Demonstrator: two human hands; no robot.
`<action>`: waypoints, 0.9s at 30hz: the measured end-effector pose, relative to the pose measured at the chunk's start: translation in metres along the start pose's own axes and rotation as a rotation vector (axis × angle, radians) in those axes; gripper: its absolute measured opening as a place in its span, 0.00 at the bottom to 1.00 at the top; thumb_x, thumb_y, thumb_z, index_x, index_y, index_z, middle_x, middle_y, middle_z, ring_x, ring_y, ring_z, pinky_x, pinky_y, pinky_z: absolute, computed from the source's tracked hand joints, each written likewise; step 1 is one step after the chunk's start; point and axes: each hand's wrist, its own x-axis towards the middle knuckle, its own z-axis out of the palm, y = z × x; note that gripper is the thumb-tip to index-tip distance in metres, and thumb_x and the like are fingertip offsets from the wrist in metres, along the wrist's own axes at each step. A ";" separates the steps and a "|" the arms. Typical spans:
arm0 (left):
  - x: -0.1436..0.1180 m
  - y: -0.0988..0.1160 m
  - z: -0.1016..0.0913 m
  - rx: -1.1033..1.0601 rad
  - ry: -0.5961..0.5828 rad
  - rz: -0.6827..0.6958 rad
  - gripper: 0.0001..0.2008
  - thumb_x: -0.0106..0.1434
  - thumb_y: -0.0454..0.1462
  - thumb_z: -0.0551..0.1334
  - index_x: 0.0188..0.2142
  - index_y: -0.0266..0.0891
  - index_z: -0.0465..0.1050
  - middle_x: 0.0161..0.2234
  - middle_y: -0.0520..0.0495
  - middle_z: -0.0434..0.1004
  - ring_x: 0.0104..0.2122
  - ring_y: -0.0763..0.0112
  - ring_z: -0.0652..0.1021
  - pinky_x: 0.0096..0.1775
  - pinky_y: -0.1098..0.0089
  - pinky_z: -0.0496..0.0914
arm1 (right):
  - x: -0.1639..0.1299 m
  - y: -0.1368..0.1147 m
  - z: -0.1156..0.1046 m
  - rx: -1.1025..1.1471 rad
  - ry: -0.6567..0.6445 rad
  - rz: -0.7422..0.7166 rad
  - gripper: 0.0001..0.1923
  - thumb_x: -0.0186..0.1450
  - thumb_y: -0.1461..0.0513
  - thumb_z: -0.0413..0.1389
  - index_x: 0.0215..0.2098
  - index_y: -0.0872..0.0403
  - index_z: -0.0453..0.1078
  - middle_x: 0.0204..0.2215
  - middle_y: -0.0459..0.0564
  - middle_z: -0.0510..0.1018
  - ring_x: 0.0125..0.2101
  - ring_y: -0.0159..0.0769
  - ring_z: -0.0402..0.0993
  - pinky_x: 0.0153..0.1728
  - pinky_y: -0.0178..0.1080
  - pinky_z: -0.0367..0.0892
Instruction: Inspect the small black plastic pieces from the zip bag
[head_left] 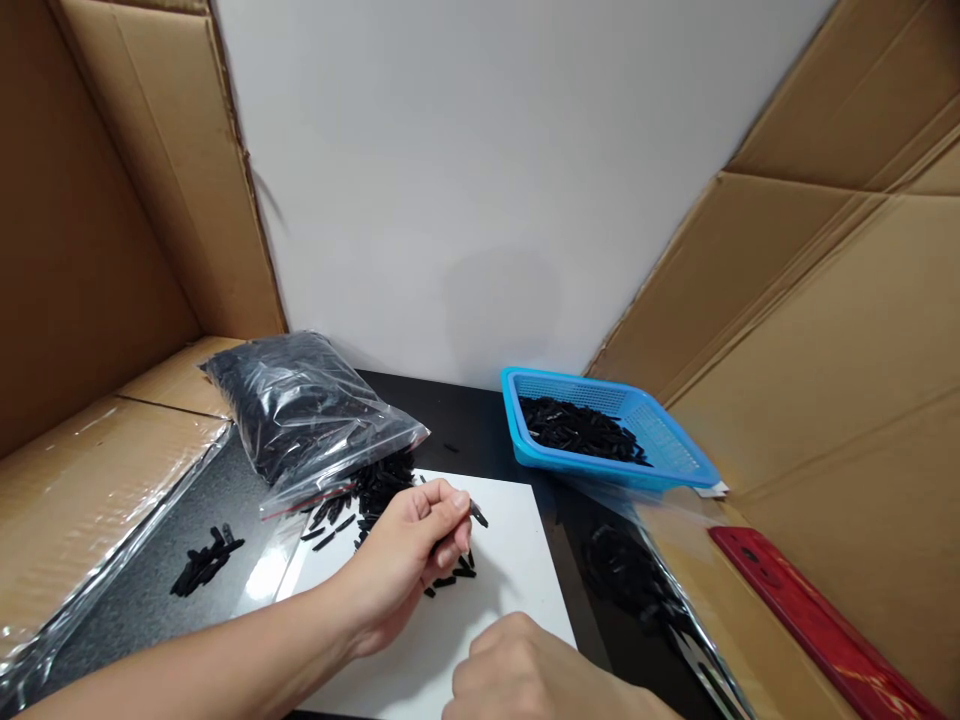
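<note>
Head view: two cardboard walls (825,330), one white sheet (495,590) for sorting. One bag (300,410) at ten o'clock, open, spilling black bits (375,490). One blue basket (600,430) at one o'clock, part full. Left hand (405,570) pinching one black bit (477,516) over sheet. Right hand (525,670) at six o'clock, fingers hidden, cannot tell.

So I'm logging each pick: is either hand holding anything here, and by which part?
The left hand pinches one small black piece by one end between its fingertips, the other end poking out. The right hand is closed; whether it holds anything cannot be told.
</note>
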 end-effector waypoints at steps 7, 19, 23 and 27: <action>0.012 -0.001 -0.007 0.041 -0.022 0.063 0.18 0.59 0.47 0.66 0.26 0.38 0.62 0.20 0.58 0.61 0.19 0.81 0.53 0.23 0.73 0.43 | -0.001 0.035 -0.013 -0.065 0.428 0.191 0.16 0.74 0.63 0.44 0.36 0.54 0.72 0.23 0.48 0.80 0.21 0.32 0.75 0.26 0.33 0.67; 0.025 -0.011 -0.017 0.063 -0.017 0.164 0.20 0.58 0.49 0.67 0.26 0.38 0.62 0.17 0.59 0.60 0.18 0.82 0.53 0.22 0.74 0.45 | -0.011 0.066 0.012 -0.225 0.553 0.349 0.07 0.70 0.63 0.54 0.36 0.54 0.74 0.16 0.43 0.74 0.14 0.28 0.66 0.20 0.32 0.64; 0.024 -0.013 -0.018 0.049 -0.035 0.143 0.20 0.58 0.49 0.67 0.26 0.38 0.63 0.18 0.59 0.60 0.17 0.82 0.53 0.22 0.74 0.45 | -0.014 0.066 0.010 -0.224 0.579 0.392 0.05 0.69 0.62 0.55 0.37 0.54 0.73 0.17 0.42 0.74 0.14 0.28 0.66 0.20 0.32 0.64; 0.023 -0.014 -0.018 0.037 -0.054 0.128 0.18 0.59 0.48 0.66 0.27 0.38 0.63 0.18 0.59 0.61 0.17 0.82 0.52 0.21 0.74 0.45 | -0.015 0.066 0.008 -0.204 0.574 0.373 0.04 0.69 0.64 0.56 0.38 0.54 0.73 0.21 0.44 0.78 0.16 0.28 0.69 0.22 0.31 0.66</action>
